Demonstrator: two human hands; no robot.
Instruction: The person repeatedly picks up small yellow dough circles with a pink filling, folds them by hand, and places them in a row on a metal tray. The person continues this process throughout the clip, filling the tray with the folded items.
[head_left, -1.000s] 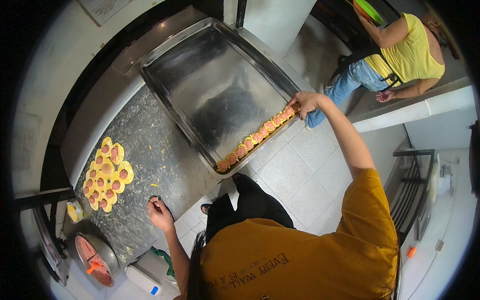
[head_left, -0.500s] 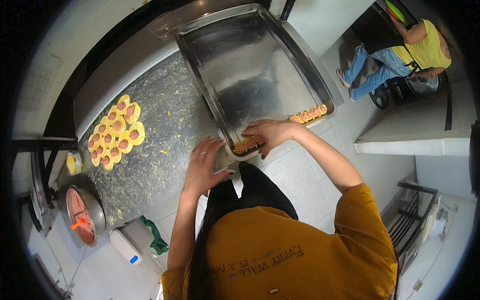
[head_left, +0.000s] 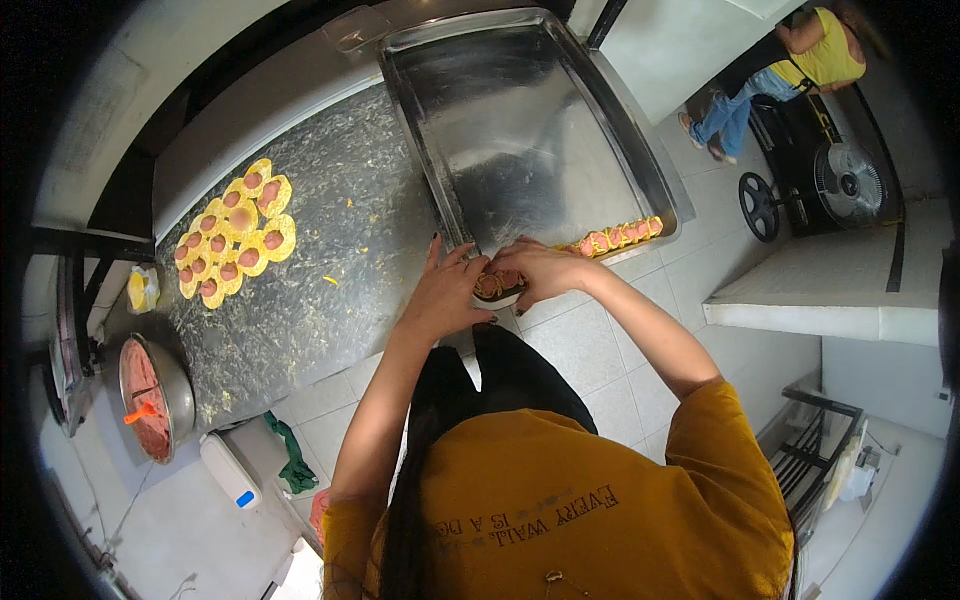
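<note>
At the near left corner of a large metal tray [head_left: 600,110], several open-topped dumplings [head_left: 497,284] sit together, pink meat in yellow wrappers. My left hand [head_left: 447,287] cups them from the left, thumb low and upper fingers spread at the tray's edge. From the right, my right hand [head_left: 545,268] curls over the same dumplings, its fingers bent down around them. A row of dumplings [head_left: 615,237] continues along the tray's near edge, to the right of my right hand. Part of the group is hidden under my fingers.
Flat yellow wrappers topped with meat [head_left: 235,235] overlap on the floured worktop [head_left: 340,200]. A metal bowl [head_left: 180,390] of pink filling with an orange-handled tool stands at the left. Beyond the tray are a person in yellow [head_left: 835,55] and a fan [head_left: 848,180].
My left hand has moved right, from beside the tray onto the dumplings at its corner. More of the dumpling row shows beside my right hand. The other person has shifted, bringing the fan into sight.
</note>
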